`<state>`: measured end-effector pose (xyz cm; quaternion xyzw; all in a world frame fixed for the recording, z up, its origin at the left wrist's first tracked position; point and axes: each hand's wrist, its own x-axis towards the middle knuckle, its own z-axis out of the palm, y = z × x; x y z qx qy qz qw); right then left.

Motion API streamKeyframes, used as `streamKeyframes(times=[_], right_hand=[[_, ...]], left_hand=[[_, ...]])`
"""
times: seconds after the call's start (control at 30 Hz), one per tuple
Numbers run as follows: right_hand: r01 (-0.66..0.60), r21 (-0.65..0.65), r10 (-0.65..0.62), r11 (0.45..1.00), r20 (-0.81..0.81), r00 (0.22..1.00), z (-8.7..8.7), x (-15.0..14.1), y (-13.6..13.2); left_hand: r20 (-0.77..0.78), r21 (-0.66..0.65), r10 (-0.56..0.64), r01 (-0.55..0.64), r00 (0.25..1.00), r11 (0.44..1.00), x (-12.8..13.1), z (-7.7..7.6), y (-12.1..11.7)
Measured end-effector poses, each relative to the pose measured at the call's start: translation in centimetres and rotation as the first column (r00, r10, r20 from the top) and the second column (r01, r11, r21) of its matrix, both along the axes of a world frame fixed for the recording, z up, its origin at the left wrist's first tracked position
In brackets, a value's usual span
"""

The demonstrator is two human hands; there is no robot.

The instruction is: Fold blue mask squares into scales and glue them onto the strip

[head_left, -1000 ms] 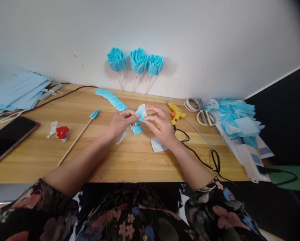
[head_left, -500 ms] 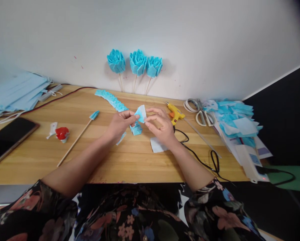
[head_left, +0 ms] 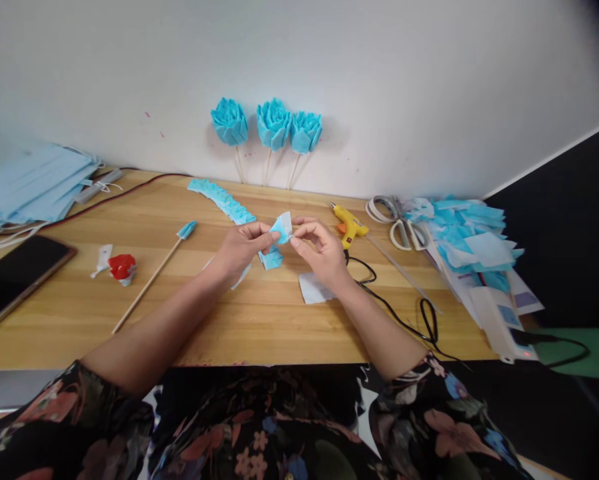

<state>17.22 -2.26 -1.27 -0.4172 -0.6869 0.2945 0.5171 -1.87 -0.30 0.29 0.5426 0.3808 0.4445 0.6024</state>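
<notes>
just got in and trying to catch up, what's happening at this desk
A person's left hand and right hand pinch a small light-blue and white piece of fabric between them. A row of folded blue pieces lies just beyond the left hand, and a blue-tipped stick lies to its left. Three blue fabric flowers on sticks lean against the wall. A yellow glue gun rests on the desk right of the hands.

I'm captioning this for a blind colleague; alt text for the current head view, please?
Two bare hands, left and right, pinch a small blue-and-white piece above a wooden table. Behind, three blue flowers on sticks lean against a wall.
</notes>
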Motion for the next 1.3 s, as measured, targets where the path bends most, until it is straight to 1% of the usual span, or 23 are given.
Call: streamKeyframes(times=[0.17, 0.27, 0.43, 0.63, 0.83, 1.07, 1.3], right_hand=[[-0.03, -0.114, 0.019, 0.993, -0.097, 0.995, -0.53, -0.21, 0.18], [-0.042, -0.144, 0.021, 0.989, -0.146, 0.989, -0.84, -0.27, 0.27], [-0.027, -0.177, 0.0, 0.984, -0.152, 0.988, -1.08, -0.33, 0.31], [-0.048, -0.19, 0.016, 0.981, -0.164, 0.986, -0.95, -0.36, 0.25], [-0.033, -0.173, 0.008, 0.984, -0.147, 0.989, -0.79, -0.34, 0.34], [-0.038, -0.154, 0.024, 0.987, -0.09, 0.996, -0.51, -0.26, 0.14], [-0.024, -0.139, 0.01, 0.99, -0.096, 0.995, -0.51, -0.42, 0.17]], left_hand=[[-0.005, -0.012, 0.0, 0.0, 1.0, 1.0, 0.06, -0.04, -0.03], [-0.01, -0.017, 0.004, -0.004, 1.0, 1.0, 0.1, -0.06, -0.03], [0.001, -0.017, 0.005, -0.005, 1.0, 1.0, 0.16, -0.16, -0.01], [0.007, -0.027, -0.003, 0.003, 1.0, 1.0, 0.15, -0.05, -0.1], [-0.005, -0.028, -0.01, 0.01, 1.0, 1.0, 0.16, -0.05, -0.04], [-0.026, 0.006, -0.036, 0.037, 0.999, 0.999, 0.27, -0.12, -0.03], [-0.015, 0.03, -0.043, 0.043, 0.999, 0.999, 0.3, -0.26, -0.1]])
